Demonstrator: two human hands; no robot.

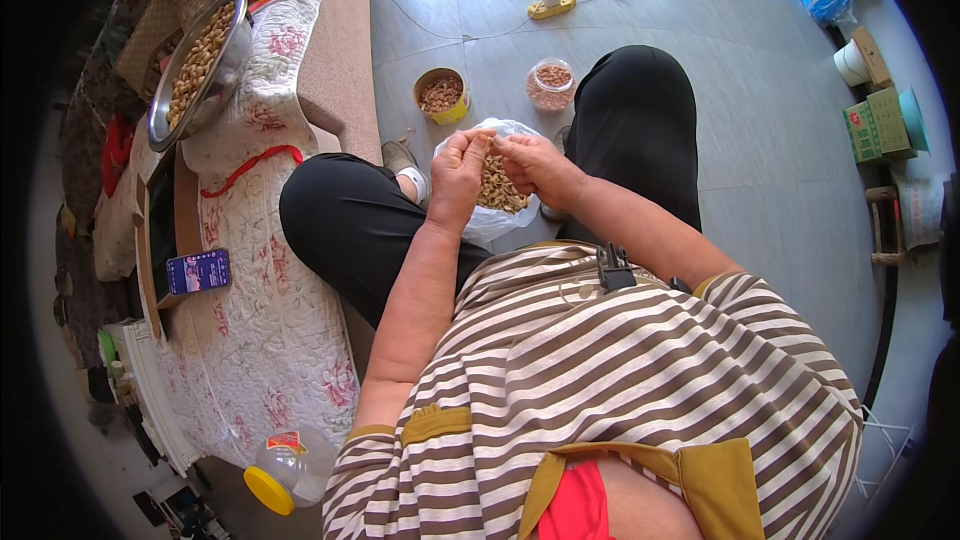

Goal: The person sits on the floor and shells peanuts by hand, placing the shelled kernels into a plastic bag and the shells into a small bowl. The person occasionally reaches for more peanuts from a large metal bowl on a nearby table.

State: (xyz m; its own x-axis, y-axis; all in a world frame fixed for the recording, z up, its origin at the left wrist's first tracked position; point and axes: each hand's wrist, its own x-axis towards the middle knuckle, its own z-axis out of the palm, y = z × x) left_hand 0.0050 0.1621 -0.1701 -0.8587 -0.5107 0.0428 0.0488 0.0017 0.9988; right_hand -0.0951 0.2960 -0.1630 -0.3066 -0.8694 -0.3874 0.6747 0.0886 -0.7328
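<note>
My left hand (459,172) and my right hand (538,165) meet at the fingertips above a white plastic bag (487,227), pinching a small pale thing that looks like a peanut. Inside the bag, below my hands, lie peanut shells (501,187). Beyond it on the floor stand a yellow tub (451,115) of shelled peanuts, on the left, and a clear plastic jar (551,96) of shelled peanuts, on the right. At the upper left, a steel basin (238,45) holds unshelled peanuts (201,60) on the quilted cover.
A floral quilted cover (285,330) lies over the seat on my left, with a phone (198,271) on it. A clear jar with a yellow lid (268,491) is at lower left. A power strip (551,7) with cables lies ahead; boxes (877,126) stand far right.
</note>
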